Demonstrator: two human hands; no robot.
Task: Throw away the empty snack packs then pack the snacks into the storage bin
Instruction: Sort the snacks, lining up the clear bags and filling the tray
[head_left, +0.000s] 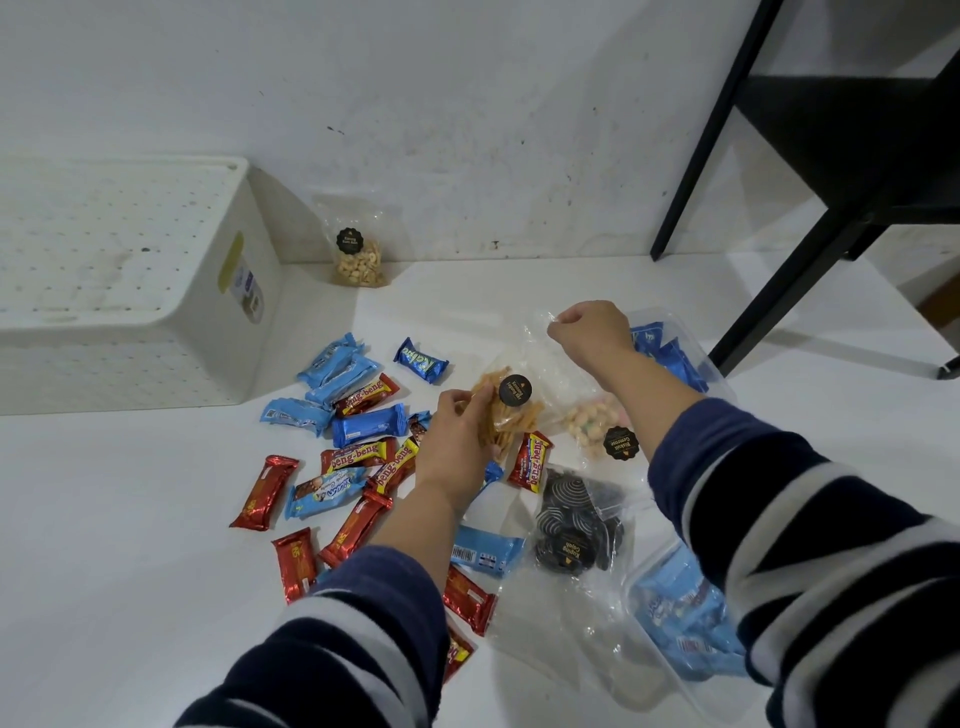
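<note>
Left hand clamped on clear bag of yellow stick snacks, fingers curled round lower end. Right hand pinching top of same bag, lifted off white floor. White perforated storage bin far left against wall, well apart from both hands. Loose wrapped bars, red and blue, scattered on floor between bin and hands. Clear bag of nuts upright against wall just beside bin. Bag of pale round biscuits under right forearm. Bag of black-and-white swirl cookies near centre. Clear tray with blue packs behind right hand; second clear tray of blue packs lower right. Black furniture legs top right.
</note>
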